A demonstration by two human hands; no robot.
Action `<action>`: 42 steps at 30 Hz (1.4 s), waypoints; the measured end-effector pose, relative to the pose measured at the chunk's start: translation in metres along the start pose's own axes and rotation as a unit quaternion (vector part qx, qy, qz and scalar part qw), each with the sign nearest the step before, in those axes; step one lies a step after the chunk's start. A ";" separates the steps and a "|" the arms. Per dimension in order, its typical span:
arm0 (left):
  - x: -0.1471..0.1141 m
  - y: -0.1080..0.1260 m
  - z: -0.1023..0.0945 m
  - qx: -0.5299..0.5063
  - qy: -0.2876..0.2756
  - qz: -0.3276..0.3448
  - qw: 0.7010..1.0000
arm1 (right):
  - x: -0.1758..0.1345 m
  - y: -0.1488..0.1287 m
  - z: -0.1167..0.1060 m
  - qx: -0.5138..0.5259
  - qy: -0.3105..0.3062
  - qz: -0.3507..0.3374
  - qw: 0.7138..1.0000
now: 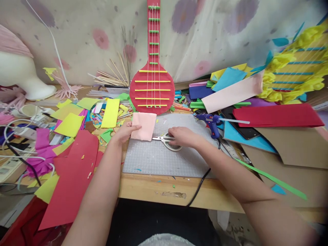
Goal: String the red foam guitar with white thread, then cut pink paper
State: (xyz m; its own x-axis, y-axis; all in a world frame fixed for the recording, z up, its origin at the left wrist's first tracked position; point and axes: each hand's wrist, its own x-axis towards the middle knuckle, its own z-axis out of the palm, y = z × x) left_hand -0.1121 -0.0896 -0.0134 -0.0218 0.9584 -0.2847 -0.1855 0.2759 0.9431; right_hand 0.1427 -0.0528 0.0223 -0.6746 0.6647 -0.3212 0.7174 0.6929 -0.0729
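My left hand [125,131] pinches the left edge of a pale pink piece of paper [145,125], its thumb lying on top. The piece is held over the far left part of a grey cutting mat [153,160]. My right hand [183,136] has its fingers at the handles of a pair of scissors [172,142]. The scissors' blades point left, and their tips reach the lower right corner of the pink paper. Whether the tips lie under it or just touch it I cannot tell.
A red paper lute [152,89] with yellow and green strips stands behind the mat. At its right lies a blue glue gun [210,123] with a black cord. Red paper [74,171] and yellow scraps [110,112] cover the left; cardboard [302,145] and a phone [247,131] lie right.
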 end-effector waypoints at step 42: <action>-0.002 -0.001 0.007 0.027 -0.063 -0.011 0.998 | 0.010 0.042 -0.026 0.208 0.037 -0.033 0.977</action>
State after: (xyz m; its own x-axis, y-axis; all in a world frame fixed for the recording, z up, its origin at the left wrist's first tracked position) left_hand -0.1051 -0.0910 -0.0132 0.1062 0.9529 -0.2841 -0.1310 0.2966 0.9460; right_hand 0.1620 -0.0100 0.0409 -0.7214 0.6515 -0.2350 0.6704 0.5718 -0.4729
